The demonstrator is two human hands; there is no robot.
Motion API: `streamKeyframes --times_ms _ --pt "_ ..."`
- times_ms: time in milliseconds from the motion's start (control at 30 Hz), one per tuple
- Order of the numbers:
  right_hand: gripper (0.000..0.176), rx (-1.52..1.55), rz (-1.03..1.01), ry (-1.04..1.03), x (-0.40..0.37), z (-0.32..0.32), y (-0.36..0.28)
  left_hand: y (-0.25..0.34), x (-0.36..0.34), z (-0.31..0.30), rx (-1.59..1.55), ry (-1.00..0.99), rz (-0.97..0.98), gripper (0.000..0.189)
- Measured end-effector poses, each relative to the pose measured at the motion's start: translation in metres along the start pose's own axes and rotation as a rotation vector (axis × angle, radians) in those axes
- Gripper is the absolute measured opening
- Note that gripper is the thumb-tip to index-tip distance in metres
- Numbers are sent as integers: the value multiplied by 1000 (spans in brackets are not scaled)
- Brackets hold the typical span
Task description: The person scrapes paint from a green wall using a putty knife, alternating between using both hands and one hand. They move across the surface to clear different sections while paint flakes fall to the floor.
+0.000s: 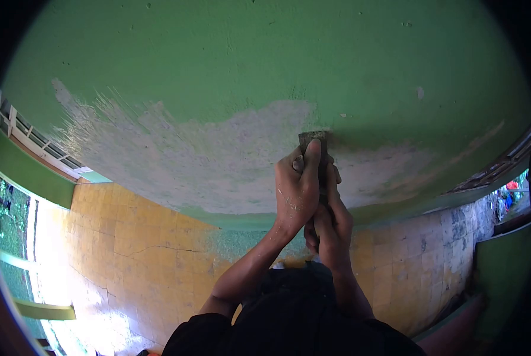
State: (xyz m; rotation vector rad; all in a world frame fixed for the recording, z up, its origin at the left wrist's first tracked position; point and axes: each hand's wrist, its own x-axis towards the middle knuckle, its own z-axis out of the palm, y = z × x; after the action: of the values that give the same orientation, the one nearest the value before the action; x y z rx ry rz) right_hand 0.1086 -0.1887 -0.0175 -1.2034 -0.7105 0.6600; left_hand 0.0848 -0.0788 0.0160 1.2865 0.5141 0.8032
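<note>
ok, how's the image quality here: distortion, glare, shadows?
Head view: strong fisheye, the green wall bowed along its lower edge, corners black. Head view: glare blows out the tiled floor at lower left. Head view: soft shadow on the wall right of the flat tool; the dark shirt shows little detail.

Down here it's the yellow square-tiled floor (129, 222) running right across, a thin dark crack (158, 247) snaking over its left half, and a blazing white patch of daylight (87, 296) washing out the tiles lower left! Up the left side, a white-framed window with dark panes (49, 149), a flat green wall section (31, 169) just beneath. Swing right: a small bright red object (512, 185) outdoors, too tiny to identify, and below it a dark green panel (508, 261).
</note>
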Motion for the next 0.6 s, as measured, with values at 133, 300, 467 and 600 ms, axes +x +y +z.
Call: streamKeyframes --times_ms 133,300,467,600 --pt "62 -3 -25 -18 7 -2 -5 9 7 6 -24 5 86 41" --pt "62 44 -1 -51 6 -5 -7 12 9 5 50 16 129 41" --pt "62 23 4 -46 13 -6 -17 24 11 8 4 5 155 41" --pt "63 46 97 -61 4 -12 -5 2 6 4 31 34 128 40"
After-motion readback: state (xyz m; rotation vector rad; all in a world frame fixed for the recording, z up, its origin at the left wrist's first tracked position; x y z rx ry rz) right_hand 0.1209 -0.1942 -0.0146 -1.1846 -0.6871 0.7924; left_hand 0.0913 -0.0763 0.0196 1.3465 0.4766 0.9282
